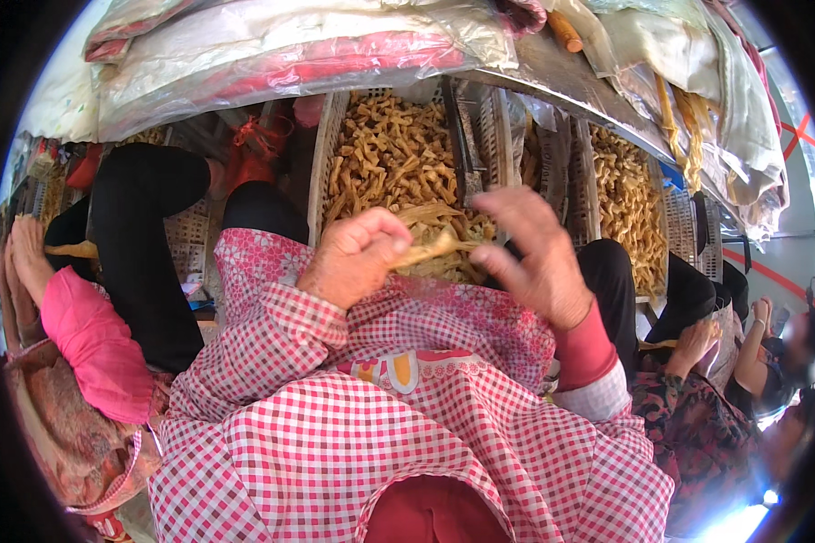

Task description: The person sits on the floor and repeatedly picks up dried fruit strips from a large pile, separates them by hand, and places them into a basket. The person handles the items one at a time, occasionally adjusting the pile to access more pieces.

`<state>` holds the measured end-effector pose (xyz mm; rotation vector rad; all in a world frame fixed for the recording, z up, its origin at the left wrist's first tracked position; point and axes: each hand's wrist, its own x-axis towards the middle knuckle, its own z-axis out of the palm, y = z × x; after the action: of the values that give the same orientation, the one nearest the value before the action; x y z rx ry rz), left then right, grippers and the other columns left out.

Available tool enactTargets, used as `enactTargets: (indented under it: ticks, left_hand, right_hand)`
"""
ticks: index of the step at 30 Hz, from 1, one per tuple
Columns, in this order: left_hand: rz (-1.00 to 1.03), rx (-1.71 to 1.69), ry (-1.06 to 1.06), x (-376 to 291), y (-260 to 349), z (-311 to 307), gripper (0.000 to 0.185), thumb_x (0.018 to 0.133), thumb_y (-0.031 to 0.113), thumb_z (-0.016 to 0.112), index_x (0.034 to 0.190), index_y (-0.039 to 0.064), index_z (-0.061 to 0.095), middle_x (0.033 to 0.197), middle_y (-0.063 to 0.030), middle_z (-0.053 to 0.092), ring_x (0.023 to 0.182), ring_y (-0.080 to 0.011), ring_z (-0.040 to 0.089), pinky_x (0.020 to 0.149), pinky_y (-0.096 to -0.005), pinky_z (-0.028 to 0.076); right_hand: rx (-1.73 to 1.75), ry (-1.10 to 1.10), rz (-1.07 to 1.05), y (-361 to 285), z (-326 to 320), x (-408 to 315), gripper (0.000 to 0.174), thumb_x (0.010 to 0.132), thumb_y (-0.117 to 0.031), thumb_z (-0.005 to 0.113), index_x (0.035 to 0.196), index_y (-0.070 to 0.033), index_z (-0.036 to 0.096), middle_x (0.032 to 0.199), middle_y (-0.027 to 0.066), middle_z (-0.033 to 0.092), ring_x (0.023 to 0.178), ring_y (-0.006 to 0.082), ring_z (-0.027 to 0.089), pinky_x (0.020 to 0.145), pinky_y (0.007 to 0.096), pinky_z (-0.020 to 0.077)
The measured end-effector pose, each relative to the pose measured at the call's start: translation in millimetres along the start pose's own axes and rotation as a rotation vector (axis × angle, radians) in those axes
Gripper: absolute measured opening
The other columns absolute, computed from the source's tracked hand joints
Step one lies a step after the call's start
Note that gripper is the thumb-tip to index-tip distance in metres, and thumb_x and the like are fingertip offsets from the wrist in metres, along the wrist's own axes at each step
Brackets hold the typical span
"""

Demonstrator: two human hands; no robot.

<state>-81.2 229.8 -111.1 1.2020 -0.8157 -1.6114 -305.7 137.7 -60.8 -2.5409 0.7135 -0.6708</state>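
My left hand (356, 254) grips one end of a yellowish-tan strip (438, 250), which looks like rawhide and has a thicker, twisted middle. The strip stretches to the right towards my right hand (533, 254), whose thumb and fingers are spread and blurred. Whether the thumb touches the strip's thin tip cannot be told. Just beyond the hands, a white plastic crate (318, 170) is full of short, knotted tan pieces (394, 149). Longer, flat strips (431, 217) lie at its near end, between my knees and partly behind the hands.
A worktable edge (550, 102) covered with plastic-wrapped cloth (299, 54) overhangs the crate. A dark metal bar (463, 142) runs along the crate. To the right stands another crate (587, 176) of knotted pieces. Co-workers' hands (27, 254) and a hand (694, 346) flank me closely.
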Motion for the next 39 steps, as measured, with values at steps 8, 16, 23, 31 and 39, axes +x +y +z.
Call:
enactTargets:
  ticks: [8, 16, 23, 31, 39]
  left_hand:
    - [0.035, 0.295, -0.285, -28.7, 5.2, -37.0, 0.020, 0.095, 0.018, 0.061, 0.090, -0.001, 0.065, 0.064, 0.0012, 0.054, 0.053, -0.0051, 0.047, 0.050, -0.0210, 0.038]
    - [0.476, 0.516, -0.197, 17.1, -46.2, -13.1, 0.057, 0.101, 0.040, 0.045, 0.138, -0.003, 0.043, 0.104, -0.0122, 0.063, 0.067, -0.0126, 0.058, 0.067, -0.0263, 0.050]
    - [-0.026, 0.178, -0.346, 2.5, -42.5, -7.3, 0.045, 0.098, 0.044, 0.051, 0.086, 0.002, 0.064, 0.064, -0.0011, 0.056, 0.059, -0.0099, 0.052, 0.059, -0.0268, 0.043]
    - [0.075, 0.595, -0.087, -5.1, -24.3, -0.9, 0.032, 0.095, 0.024, 0.054, 0.113, -0.001, 0.059, 0.070, -0.0158, 0.062, 0.062, -0.0239, 0.062, 0.062, -0.0370, 0.048]
    - [0.510, 0.710, -0.023, 1.9, -49.9, -5.6, 0.025, 0.088, 0.026, 0.066, 0.096, 0.002, 0.067, 0.068, -0.0103, 0.059, 0.063, -0.0206, 0.060, 0.059, -0.0325, 0.047]
  right_hand:
    - [0.102, 0.110, 0.394, -16.9, -21.6, -15.2, 0.011, 0.087, -0.007, 0.065, 0.095, 0.000, 0.063, 0.078, 0.0113, 0.062, 0.066, 0.0181, 0.060, 0.062, 0.0299, 0.0487]
    - [0.095, -0.315, -0.052, -15.1, 64.0, -30.6, 0.020, 0.078, -0.005, 0.066, 0.097, -0.001, 0.061, 0.078, 0.0131, 0.062, 0.070, 0.0269, 0.064, 0.059, 0.0394, 0.0522]
    - [0.696, -0.035, 0.417, -24.2, 63.5, -23.0, 0.057, 0.081, -0.009, 0.074, 0.131, -0.002, 0.047, 0.098, 0.0147, 0.066, 0.093, 0.0238, 0.067, 0.082, 0.0329, 0.0528]
    - [-0.107, 0.059, 0.037, -40.3, 79.1, -21.7, 0.049, 0.072, -0.001, 0.062, 0.120, 0.004, 0.051, 0.083, 0.0134, 0.058, 0.082, 0.0325, 0.057, 0.082, 0.0429, 0.0455]
    - [0.152, -0.224, 0.333, -34.9, 78.0, -34.1, 0.041, 0.077, -0.004, 0.067, 0.115, 0.002, 0.055, 0.095, 0.0260, 0.064, 0.086, 0.0417, 0.065, 0.070, 0.0447, 0.0531]
